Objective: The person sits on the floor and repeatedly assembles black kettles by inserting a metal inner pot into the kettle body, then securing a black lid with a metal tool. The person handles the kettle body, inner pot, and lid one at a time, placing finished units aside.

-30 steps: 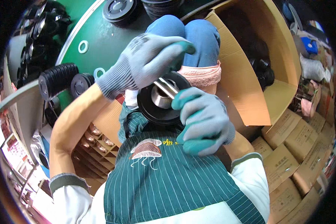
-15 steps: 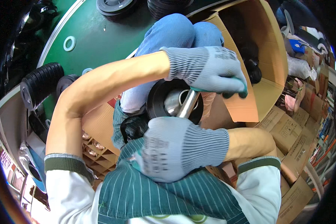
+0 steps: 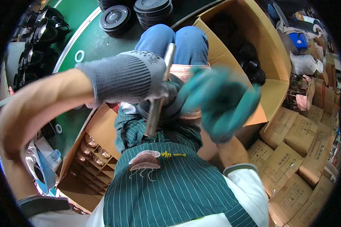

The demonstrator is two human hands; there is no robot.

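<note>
My left hand (image 3: 140, 77), in a grey knit glove, is closed around a metal rod (image 3: 154, 117). The rod stands tilted in front of my lap, its upper end leaning away to the right. Beneath it a dark round part (image 3: 170, 108) sits between my knees, largely covered by my hands. My right hand (image 3: 223, 100), its teal glove palm showing, is off the rod, to its right. Motion smears its fingers, so their pose and anything in them cannot be made out.
Stacked black lids (image 3: 115, 19) and a pale ring (image 3: 80, 56) lie on the green surface, dark pots (image 3: 45, 32) beyond. A divided carton (image 3: 70, 178) with shiny pieces is at left. An open box (image 3: 272, 90) holds black items at right, near stacked cartons (image 3: 282, 164).
My hands have parted from a crossed-arm pose. The left moved back leftward and now grips the rod; the right swung away to the right, palm turned up. The rod stands more upright.
</note>
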